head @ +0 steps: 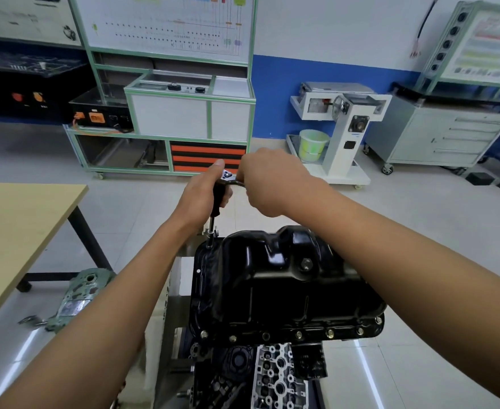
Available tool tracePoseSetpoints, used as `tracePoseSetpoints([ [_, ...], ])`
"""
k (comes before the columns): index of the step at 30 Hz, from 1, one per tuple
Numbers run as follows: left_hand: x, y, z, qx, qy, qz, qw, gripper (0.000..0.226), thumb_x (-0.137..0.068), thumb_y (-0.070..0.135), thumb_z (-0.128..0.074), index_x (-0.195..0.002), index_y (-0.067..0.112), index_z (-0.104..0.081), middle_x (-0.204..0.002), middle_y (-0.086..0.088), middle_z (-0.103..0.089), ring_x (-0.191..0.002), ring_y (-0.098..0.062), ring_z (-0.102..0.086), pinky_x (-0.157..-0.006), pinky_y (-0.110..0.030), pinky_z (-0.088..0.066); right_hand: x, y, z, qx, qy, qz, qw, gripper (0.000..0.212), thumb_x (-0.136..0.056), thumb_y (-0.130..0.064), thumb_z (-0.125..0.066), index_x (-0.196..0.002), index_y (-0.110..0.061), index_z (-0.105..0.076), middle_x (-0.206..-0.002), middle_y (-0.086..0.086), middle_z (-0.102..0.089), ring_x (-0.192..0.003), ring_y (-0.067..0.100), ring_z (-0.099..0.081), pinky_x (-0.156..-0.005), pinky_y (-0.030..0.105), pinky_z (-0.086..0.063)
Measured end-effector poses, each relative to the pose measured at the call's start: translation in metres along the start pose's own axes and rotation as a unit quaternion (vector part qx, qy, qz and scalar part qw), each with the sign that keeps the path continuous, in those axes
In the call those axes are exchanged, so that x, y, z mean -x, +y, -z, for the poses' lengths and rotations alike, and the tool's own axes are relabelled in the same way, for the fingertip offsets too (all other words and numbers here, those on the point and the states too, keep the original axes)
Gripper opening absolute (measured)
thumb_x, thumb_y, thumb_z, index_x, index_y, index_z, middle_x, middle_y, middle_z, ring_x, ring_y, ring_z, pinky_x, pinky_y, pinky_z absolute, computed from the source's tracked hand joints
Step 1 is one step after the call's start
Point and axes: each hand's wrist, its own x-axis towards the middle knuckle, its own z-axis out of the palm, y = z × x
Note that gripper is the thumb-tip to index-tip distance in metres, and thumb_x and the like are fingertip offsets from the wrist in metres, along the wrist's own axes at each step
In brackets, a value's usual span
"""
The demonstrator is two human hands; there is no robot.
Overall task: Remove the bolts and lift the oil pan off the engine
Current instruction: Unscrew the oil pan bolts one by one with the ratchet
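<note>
Left hand point(204, 196) and right hand point(268, 184) held a ratchet point(227, 174) over the far-left corner of the oil pan point(287, 284).

The left hand's fingers were curled round the black grip of the upright extension bar point(212, 228), thumb raised toward the ratchet head. The right hand was wrapped round the ratchet's handle, just right of it. The socket end sat on the pan's flange, hiding whatever bolt lay beneath. The black pan was seated on the upturned engine point(275, 376), with a row of bolts point(299, 335) in place along its near flange. The step in hand looked like unbolting, early on. Next would come swinging the handle to loosen this fastener while the left hand kept the bar square, then moving along the flange.
</note>
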Motion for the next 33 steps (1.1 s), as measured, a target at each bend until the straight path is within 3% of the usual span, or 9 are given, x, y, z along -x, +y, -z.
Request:
tracePoseSetpoints([
  [3,0.001,0.001,0.002,0.005,-0.035,-0.002,0.999,0.047,-0.086,0.056,-0.048,-0.061,0.019,-0.059,-0.063,-0.012,-0.055,-0.057,-0.023,-0.046,-0.061,-0.036,-0.034,-0.005,-0.001,-0.004,0.047,0.054,0.012,0.997,0.019,-0.088,-0.004,-0.056,-0.094,-0.021,-0.052,-0.083,0.003,-0.038,-0.078,0.027,-0.042,-0.065,0.036,-0.034],
  [6,0.005,-0.001,-0.003,-0.031,-0.104,-0.023,0.994,0.049,-0.089,0.051,-0.045,-0.064,0.01,-0.056,-0.063,-0.017,-0.053,-0.057,-0.023,-0.045,-0.059,-0.032,-0.035,-0.014,0.003,-0.015,0.022,0.068,0.047,0.996,0.022,-0.086,-0.001,-0.056,-0.097,-0.017,-0.065,-0.101,0.005,-0.061,-0.091,0.029,-0.058,-0.065,0.036,-0.038],
  [9,0.007,-0.001,-0.013,-0.059,-0.107,-0.039,0.992,0.046,-0.087,0.044,-0.043,-0.062,0.006,-0.048,-0.057,-0.011,-0.048,-0.054,-0.021,-0.037,-0.05,-0.029,-0.029,-0.018,0.007,-0.027,-0.053,0.037,0.096,0.993,0.024,-0.084,-0.007,-0.066,-0.105,-0.017,-0.07,-0.141,0.003,-0.055,-0.121,0.029,-0.055,-0.086,0.038,-0.049],
  [11,0.008,-0.002,-0.016,-0.052,-0.086,-0.044,0.994,0.053,-0.081,0.053,-0.045,-0.063,0.003,-0.048,-0.059,-0.012,-0.044,-0.054,-0.019,-0.033,-0.048,-0.025,-0.026,-0.016,0.011,-0.029,-0.107,0.026,0.108,0.988,0.037,-0.082,-0.008,-0.07,-0.118,-0.016,-0.067,-0.151,0.003,-0.047,-0.127,0.03,-0.051,-0.096,0.042,-0.047],
  [15,0.007,-0.005,-0.019,-0.058,-0.058,-0.045,0.996,0.051,-0.097,0.05,-0.041,-0.064,0.011,-0.044,-0.054,0.006,-0.044,-0.05,-0.006,-0.036,-0.048,-0.013,-0.031,-0.012,0.016,-0.027,-0.091,0.068,0.103,0.988,0.023,-0.084,-0.009,-0.057,-0.105,-0.014,-0.064,-0.113,0.001,-0.064,-0.106,0.029,-0.054,-0.079,0.042,-0.05],
  [19,0.003,-0.009,-0.019,-0.06,-0.02,-0.028,0.998,0.048,-0.11,0.041,-0.036,-0.07,0.019,-0.05,-0.055,0.016,-0.046,-0.051,-0.002,-0.037,-0.048,-0.011,-0.032,-0.005,0.013,-0.021,-0.063,0.05,0.029,0.996,0.021,-0.088,-0.026,-0.06,-0.107,-0.02,-0.058,-0.076,-0.005,-0.039,-0.082,0.028,-0.05,-0.067,0.034,-0.039],
  [26,0.004,-0.013,-0.019,-0.033,-0.026,-0.022,0.999,0.057,-0.11,0.05,-0.029,-0.105,0.005,-0.064,-0.073,0.003,-0.06,-0.064,-0.005,-0.053,-0.063,-0.018,-0.042,-0.005,0.005,-0.006,-0.249,-0.074,-0.019,0.965,0.015,-0.088,-0.019,-0.061,-0.092,-0.007,-0.07,-0.072,0.002,-0.074,-0.074,0.017,-0.07,-0.073,0.035,-0.058],
  [29,0.006,-0.008,-0.015,-0.036,-0.037,-0.009,0.999,0.053,-0.104,0.062,-0.028,-0.078,0.038,-0.066,-0.06,0.018,-0.053,-0.055,0.001,-0.044,-0.055,-0.018,-0.036,-0.008,0.01,-0.003,-0.178,-0.06,0.015,0.982,0.003,-0.089,-0.016,-0.064,-0.088,-0.015,-0.067,-0.078,-0.002,-0.065,-0.082,0.024,-0.063,-0.072,0.036,-0.054],
  [33,0.009,-0.006,-0.008,-0.074,-0.06,0.016,0.995,0.064,-0.08,0.088,-0.022,-0.07,0.044,-0.067,-0.078,0.002,-0.052,-0.07,-0.015,-0.043,-0.067,-0.035,-0.035,-0.011,0.013,-0.001,-0.083,-0.024,0.07,0.994,0.026,-0.089,-0.007,-0.06,-0.081,-0.031,-0.052,-0.073,-0.01,-0.045,-0.084,0.024,-0.053,-0.059,0.032,-0.038],
])
